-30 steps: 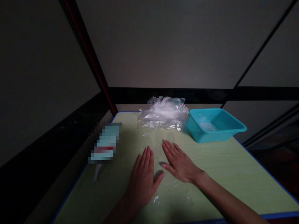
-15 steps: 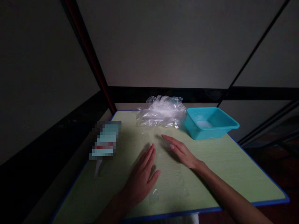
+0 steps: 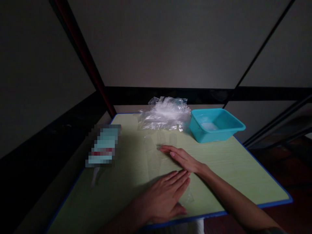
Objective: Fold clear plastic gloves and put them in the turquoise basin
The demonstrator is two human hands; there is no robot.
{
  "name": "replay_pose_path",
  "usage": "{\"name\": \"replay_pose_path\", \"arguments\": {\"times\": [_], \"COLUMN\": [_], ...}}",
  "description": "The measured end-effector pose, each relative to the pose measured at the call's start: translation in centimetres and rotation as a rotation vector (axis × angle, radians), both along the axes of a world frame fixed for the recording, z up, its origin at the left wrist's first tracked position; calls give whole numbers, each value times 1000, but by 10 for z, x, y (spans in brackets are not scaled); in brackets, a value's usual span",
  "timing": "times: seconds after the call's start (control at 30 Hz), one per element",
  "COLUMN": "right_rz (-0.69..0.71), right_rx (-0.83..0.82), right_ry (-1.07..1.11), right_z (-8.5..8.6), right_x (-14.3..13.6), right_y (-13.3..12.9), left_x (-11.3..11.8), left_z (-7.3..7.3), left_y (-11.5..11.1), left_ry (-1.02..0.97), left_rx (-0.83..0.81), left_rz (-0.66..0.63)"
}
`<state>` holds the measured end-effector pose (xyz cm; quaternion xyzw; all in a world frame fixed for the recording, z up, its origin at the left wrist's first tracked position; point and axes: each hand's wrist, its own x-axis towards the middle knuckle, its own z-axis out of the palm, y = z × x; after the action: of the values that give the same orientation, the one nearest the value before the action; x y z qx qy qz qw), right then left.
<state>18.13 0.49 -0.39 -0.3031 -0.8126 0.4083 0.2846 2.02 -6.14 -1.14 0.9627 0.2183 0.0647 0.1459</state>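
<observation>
A clear disposable plastic glove lies flat on the table, its finger shapes pointing away from me. My left hand covers its near part, fingers stretched out and pointing right. Across the glove's middle rests my right hand, its fingers straight and pointing left. The left fingertips come close to the heel of the right hand; whether they touch I cannot tell. Neither hand grips anything.
A pile of crumpled clear plastic sits at the table's back. Right of it stands a turquoise basin with something whitish inside. A blurred-out pale green item lies at the left edge. The yellow-green table has blue edging.
My left hand has moved right and nearer to me, turning its fingers rightward. The right hand has shifted slightly left and lower. The view has shifted a little.
</observation>
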Motion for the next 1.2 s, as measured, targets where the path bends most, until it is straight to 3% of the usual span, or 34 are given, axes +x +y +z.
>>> {"name": "replay_pose_path", "arguments": {"times": [0.27, 0.43, 0.53, 0.67, 0.77, 0.83, 1.0, 1.2], "right_rz": [12, 5, -6, -20, -15, 1, 32, 96], "right_rx": [-21, -260, -419, -509, -501, -472, -372, -178], "right_ry": [30, 303, 510, 560, 492, 445, 342, 130], "right_z": [1, -6, -9, -8, -9, -10, -12, -11], "right_x": [-1, 1, 5, 11, 11, 10, 7, 10], "right_y": [0, 5, 12, 21, 21, 19, 15, 14], "left_x": [-1, -7, -17, -31, -35, -35, -34, -37], "left_z": [15, 23, 27, 17, 3, -5, -12, -20], "left_y": [-1, 3, 15, 48, 71, 80, 81, 85], "left_ry": [-40, -103, -283, -800, -986, -1013, -958, -1028], "left_rx": [-141, -247, -417, -862, -1218, -1337, -1439, -1535], "left_rz": [-36, -98, 39, 304, 382, 405, 400, 342]}}
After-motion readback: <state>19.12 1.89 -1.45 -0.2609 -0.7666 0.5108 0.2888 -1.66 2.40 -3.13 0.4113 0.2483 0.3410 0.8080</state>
